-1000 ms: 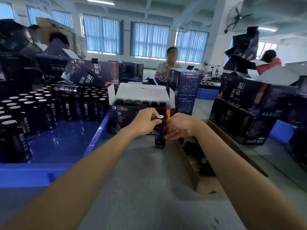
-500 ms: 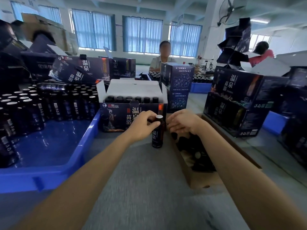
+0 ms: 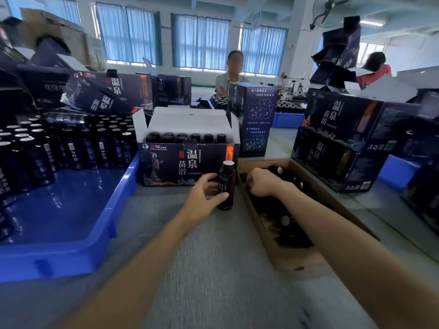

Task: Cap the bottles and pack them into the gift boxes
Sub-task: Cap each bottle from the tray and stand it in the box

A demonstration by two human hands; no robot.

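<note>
A dark bottle (image 3: 227,184) with a silver top stands upright on the grey table, and my left hand (image 3: 203,198) grips its body. Just behind it stands an open dark gift box (image 3: 187,162) with several capped bottles in a row inside. My right hand (image 3: 262,182) reaches into a flat cardboard box (image 3: 297,257) of black caps to the right; its fingers curl down among the caps, and I cannot tell whether they hold one.
A blue tray (image 3: 71,233) on the left holds several silver-topped bottles at its far side. Stacked dark gift boxes (image 3: 344,143) stand at the right and behind. A person (image 3: 234,72) sits across the table.
My right hand has left the bottle's top and moved right into the box of caps. My left hand has slid lower on the bottle's body.
</note>
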